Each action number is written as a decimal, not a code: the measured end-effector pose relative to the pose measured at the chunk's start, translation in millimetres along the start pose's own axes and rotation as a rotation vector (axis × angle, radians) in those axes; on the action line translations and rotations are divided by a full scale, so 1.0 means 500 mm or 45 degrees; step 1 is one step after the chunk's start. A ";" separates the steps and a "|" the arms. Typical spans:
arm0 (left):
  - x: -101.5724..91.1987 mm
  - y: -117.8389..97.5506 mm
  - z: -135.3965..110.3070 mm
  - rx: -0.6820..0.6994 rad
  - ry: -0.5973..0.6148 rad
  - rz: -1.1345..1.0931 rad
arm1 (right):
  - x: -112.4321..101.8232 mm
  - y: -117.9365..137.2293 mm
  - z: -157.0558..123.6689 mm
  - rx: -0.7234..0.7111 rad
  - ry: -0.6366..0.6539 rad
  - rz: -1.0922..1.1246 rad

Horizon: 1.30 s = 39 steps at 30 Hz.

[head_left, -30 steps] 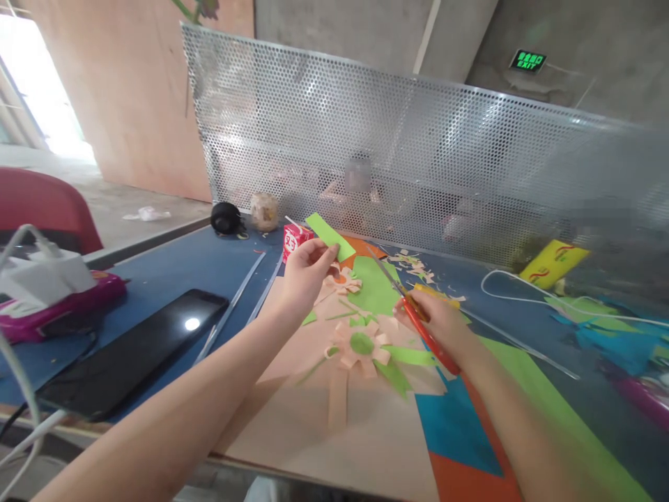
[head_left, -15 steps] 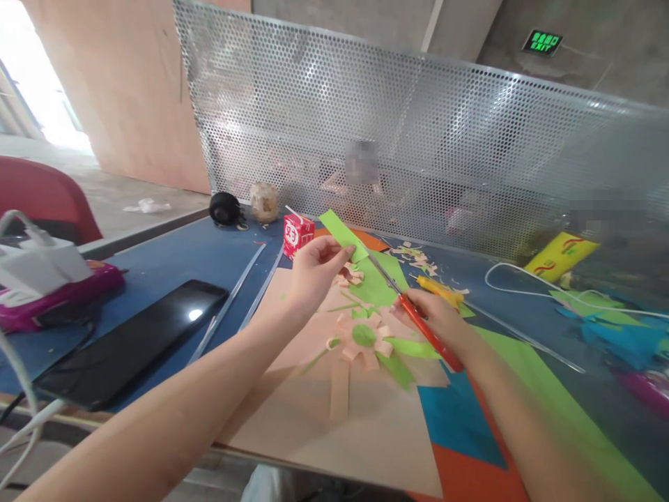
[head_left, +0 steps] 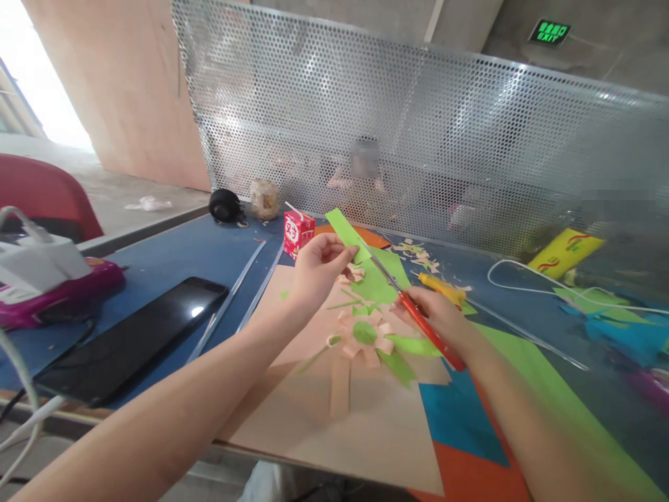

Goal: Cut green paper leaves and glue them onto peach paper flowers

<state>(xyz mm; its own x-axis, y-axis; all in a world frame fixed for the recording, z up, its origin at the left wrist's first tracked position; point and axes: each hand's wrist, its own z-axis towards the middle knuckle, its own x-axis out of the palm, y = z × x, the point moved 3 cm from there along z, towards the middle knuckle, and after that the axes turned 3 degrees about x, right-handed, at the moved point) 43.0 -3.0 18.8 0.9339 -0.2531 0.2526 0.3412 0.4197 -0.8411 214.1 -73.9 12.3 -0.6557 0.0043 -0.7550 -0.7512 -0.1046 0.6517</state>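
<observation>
Between thumb and fingers, my left hand point(head_left: 325, 263) pinches a strip of green paper point(head_left: 342, 229) above the work surface. My right hand point(head_left: 436, 314) is wrapped round the orange-red handles of a pair of scissors point(head_left: 387, 277). The blades point up and left and meet the strip's lower right edge. Below both hands lies a peach sheet point(head_left: 313, 439) bearing a peach paper flower point(head_left: 360, 352) with a green round centre. Green leaf-shaped pieces point(head_left: 400, 367) lie at its right, and a peach stem strip point(head_left: 340, 390) runs down from it.
A red drink carton point(head_left: 298, 233) with a straw stands behind my left hand. At the left lie a black phone point(head_left: 136, 338) and a purple power strip point(head_left: 104, 275). Paper scraps point(head_left: 418, 254), a yellow tool point(head_left: 443, 288) and a yellow packet point(head_left: 567, 253) are farther right. A perforated metal screen point(head_left: 313, 104) borders the table.
The green strip and scissors have shifted very slightly right in the view, with both grips unchanged. The camera view has also moved a little.
</observation>
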 end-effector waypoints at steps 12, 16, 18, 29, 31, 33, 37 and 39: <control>0.004 0.003 -0.003 -0.057 -0.004 -0.045 | 0.004 -0.009 0.003 -0.029 -0.013 -0.007; 0.007 -0.003 -0.005 -0.105 -0.044 -0.015 | 0.003 -0.006 0.002 -0.029 -0.001 0.015; 0.007 -0.004 -0.005 -0.097 -0.047 -0.020 | 0.003 -0.003 0.001 -0.009 0.006 0.009; 0.005 -0.006 -0.010 -0.090 -0.049 -0.006 | 0.004 -0.003 0.000 -0.005 0.000 -0.011; 0.005 -0.006 -0.010 -0.086 -0.053 -0.004 | 0.004 -0.003 0.000 -0.006 0.004 -0.012; 0.004 -0.005 -0.010 -0.083 -0.068 0.001 | 0.004 -0.003 0.000 -0.010 0.002 -0.023; 0.002 -0.001 -0.009 -0.088 -0.071 0.014 | 0.005 -0.003 0.001 -0.012 0.007 -0.026; 0.002 0.000 -0.009 -0.095 -0.051 0.000 | 0.005 -0.003 0.001 -0.002 0.008 -0.021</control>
<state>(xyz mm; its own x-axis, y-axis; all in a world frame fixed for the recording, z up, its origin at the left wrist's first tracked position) 43.8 -7.0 16.9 0.9379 -0.2176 0.2702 0.3338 0.3532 -0.8740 213.2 -73.4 9.3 -0.6428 0.0000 -0.7661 -0.7618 -0.1059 0.6391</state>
